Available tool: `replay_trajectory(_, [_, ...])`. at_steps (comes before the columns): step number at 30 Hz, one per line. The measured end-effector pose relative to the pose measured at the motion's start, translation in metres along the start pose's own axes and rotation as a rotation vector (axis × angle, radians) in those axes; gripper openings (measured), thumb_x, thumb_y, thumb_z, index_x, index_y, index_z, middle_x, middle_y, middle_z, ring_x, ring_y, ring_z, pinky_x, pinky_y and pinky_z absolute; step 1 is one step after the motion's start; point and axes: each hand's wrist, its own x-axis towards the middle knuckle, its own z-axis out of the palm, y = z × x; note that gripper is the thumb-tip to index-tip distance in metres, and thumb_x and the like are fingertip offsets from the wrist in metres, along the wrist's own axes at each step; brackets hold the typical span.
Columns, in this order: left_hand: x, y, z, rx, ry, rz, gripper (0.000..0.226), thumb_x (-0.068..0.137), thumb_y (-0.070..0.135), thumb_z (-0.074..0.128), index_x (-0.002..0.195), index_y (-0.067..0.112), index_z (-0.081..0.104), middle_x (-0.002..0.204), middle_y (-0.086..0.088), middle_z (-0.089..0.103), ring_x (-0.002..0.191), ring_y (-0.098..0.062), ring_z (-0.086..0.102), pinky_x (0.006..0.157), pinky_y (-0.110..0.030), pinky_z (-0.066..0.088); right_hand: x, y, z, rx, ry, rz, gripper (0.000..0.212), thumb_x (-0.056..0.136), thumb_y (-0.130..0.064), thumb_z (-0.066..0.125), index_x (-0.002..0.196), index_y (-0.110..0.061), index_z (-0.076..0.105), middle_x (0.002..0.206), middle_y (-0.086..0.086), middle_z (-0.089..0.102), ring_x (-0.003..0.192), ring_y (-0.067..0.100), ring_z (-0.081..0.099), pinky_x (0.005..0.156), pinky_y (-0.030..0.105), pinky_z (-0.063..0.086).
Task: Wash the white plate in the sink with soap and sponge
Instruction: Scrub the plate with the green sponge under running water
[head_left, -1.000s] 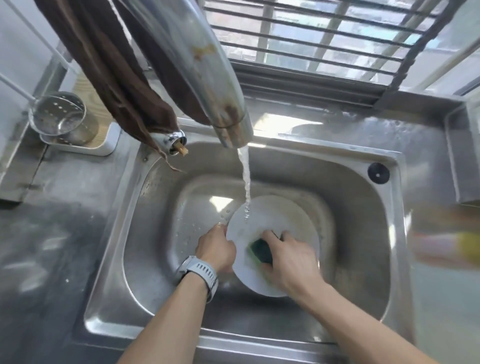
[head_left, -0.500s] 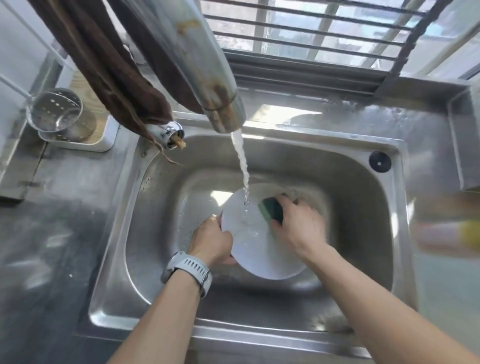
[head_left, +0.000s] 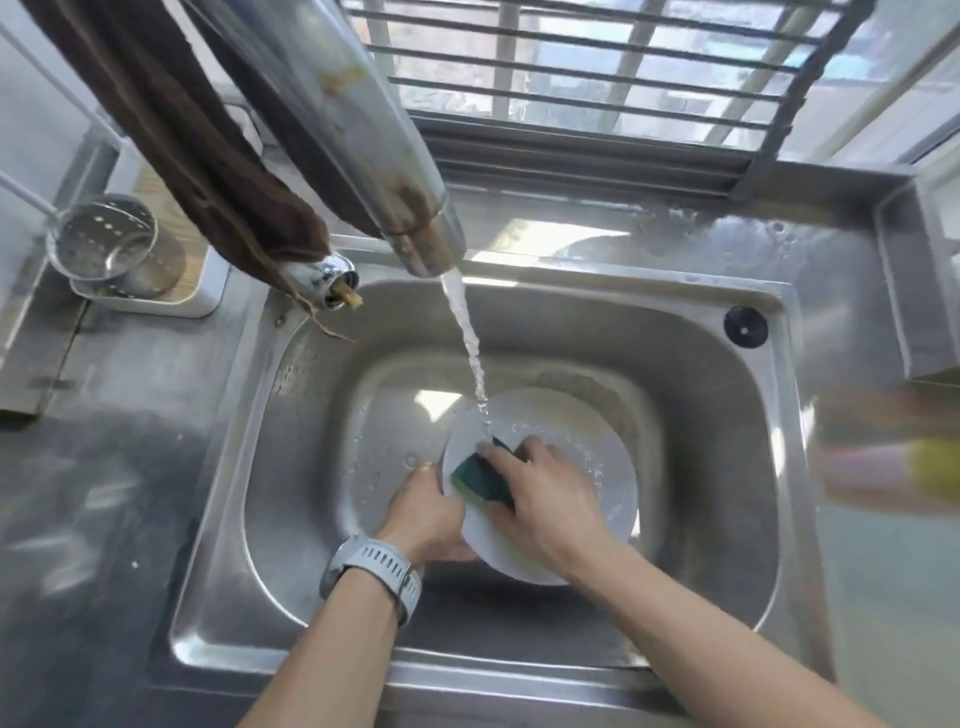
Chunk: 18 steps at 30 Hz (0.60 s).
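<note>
White plate held tilted inside the stainless steel sink, toward the middle of the basin, lower rim close to the near wall. Left hand, grey watch on the wrist, gripping the plate's left rim, fingers curled behind it and mostly hidden. Right hand pressing a dark green sponge against the plate's left face, fingers curled over the sponge and holding it. Stream of water falling from the steel tap spout onto the plate just above the sponge; droplets scattered across the plate. Black round plug at the sink's far right corner. Brown cloth draped over the tap fittings at the far left corner. Perforated metal cup standing in a white tray on the counter's far left edge; contents of the cup not discernible. Blurred yellow and pink object at the counter's right edge.
</note>
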Motion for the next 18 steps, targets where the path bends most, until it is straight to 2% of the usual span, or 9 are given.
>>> replay_trajectory(2, [-0.001,0.001,0.002,0.016,0.007,0.009,0.035,0.094,-0.007,0.045,0.092,0.027,0.054,0.111,-0.013,0.069,0.097,-0.036,0.073,0.066,-0.045,0.067,0.031,0.025,-0.003,-0.054,0.030,0.118,0.050,0.090,-0.034,0.056,0.139,-0.034,0.046,0.108,0.009,0.057,0.097,0.037,0.058,0.071,0.039,0.044])
replay_trajectory(4, [0.000,0.003,0.001,0.032,0.017,0.008,0.036,0.094,-0.009,0.045,0.091,0.026,0.053,0.108,-0.011,0.069,0.097,-0.036,0.073,0.068,-0.046,0.067,0.042,0.035,-0.007,-0.065,0.064,0.260,0.049,0.088,-0.031,0.060,0.136,-0.032,0.048,0.107,0.009,0.058,0.095,0.037,0.058,0.068,0.037,0.042])
replay_trajectory(5, [0.001,0.004,0.002,0.046,0.010,0.008,0.033,0.094,-0.008,0.046,0.092,0.024,0.054,0.108,-0.012,0.069,0.097,-0.037,0.073,0.069,-0.049,0.066,0.032,0.030,-0.005,-0.045,0.064,0.249,0.048,0.088,-0.032,0.060,0.135,-0.032,0.049,0.105,0.009,0.057,0.094,0.036,0.058,0.068,0.037,0.043])
replay_trajectory(7, [0.002,0.006,0.001,0.034,0.004,0.001,0.023,0.090,-0.002,0.052,0.101,0.018,0.055,0.112,-0.016,0.069,0.100,-0.040,0.071,0.067,-0.053,0.066,0.001,-0.002,0.003,0.024,0.022,0.094,0.050,0.089,-0.038,0.055,0.138,-0.032,0.046,0.106,0.009,0.055,0.095,0.035,0.058,0.071,0.039,0.047])
replay_trajectory(9, [0.002,0.003,0.000,0.056,0.019,-0.002,0.031,0.082,0.000,0.058,0.108,0.016,0.054,0.113,-0.015,0.068,0.101,-0.040,0.070,0.064,-0.053,0.065,0.005,-0.006,0.006,0.009,-0.034,0.029,0.054,0.089,-0.036,0.054,0.142,-0.031,0.043,0.111,0.010,0.054,0.097,0.036,0.056,0.072,0.039,0.046])
replay_trajectory(13, [0.007,0.000,-0.001,0.106,0.022,-0.003,0.040,0.080,-0.009,0.061,0.105,0.022,0.054,0.109,-0.007,0.066,0.102,-0.036,0.067,0.067,-0.050,0.066,0.047,0.014,-0.003,-0.027,0.103,0.275,0.047,0.086,-0.030,0.061,0.132,-0.030,0.050,0.102,0.009,0.055,0.089,0.036,0.058,0.065,0.037,0.042])
replay_trajectory(16, [0.026,-0.011,0.000,0.131,0.005,0.030,0.042,0.067,0.008,0.067,0.106,0.021,0.058,0.107,-0.015,0.072,0.095,-0.037,0.072,0.061,-0.050,0.065,0.012,-0.015,0.005,0.057,0.007,0.059,0.046,0.088,-0.036,0.059,0.132,-0.030,0.048,0.108,0.007,0.053,0.095,0.033,0.056,0.070,0.038,0.044])
replay_trajectory(18, [0.017,-0.006,0.000,0.116,0.002,0.039,0.039,0.072,0.004,0.065,0.108,0.019,0.058,0.108,-0.016,0.071,0.096,-0.038,0.072,0.058,-0.047,0.065,0.016,-0.006,0.002,0.055,-0.008,0.032,0.046,0.090,-0.036,0.057,0.135,-0.031,0.046,0.109,0.007,0.052,0.097,0.033,0.056,0.074,0.039,0.047])
